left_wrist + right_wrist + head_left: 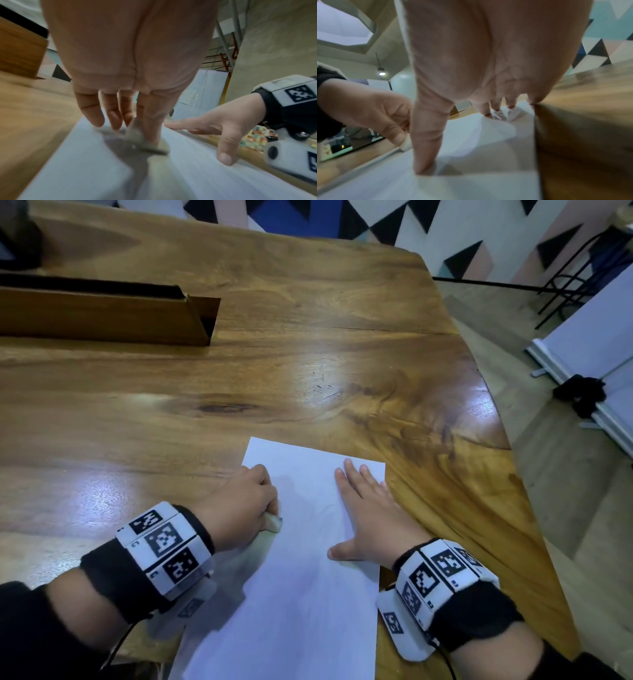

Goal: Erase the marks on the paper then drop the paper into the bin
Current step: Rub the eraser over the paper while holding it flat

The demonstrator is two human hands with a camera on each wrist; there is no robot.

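A white sheet of paper lies on the wooden table near its front edge, with faint pencil marks around its upper middle. My left hand grips a whitish eraser and holds it against the paper's left side; the left wrist view shows the eraser blurred under the fingers. My right hand lies flat on the paper's right side with straight fingers, thumb pressed down. No bin is in view.
A long brown open box lies at the back left of the table. The table's curved right edge runs close to my right hand. On the floor to the right stands a white board with a black clamp.
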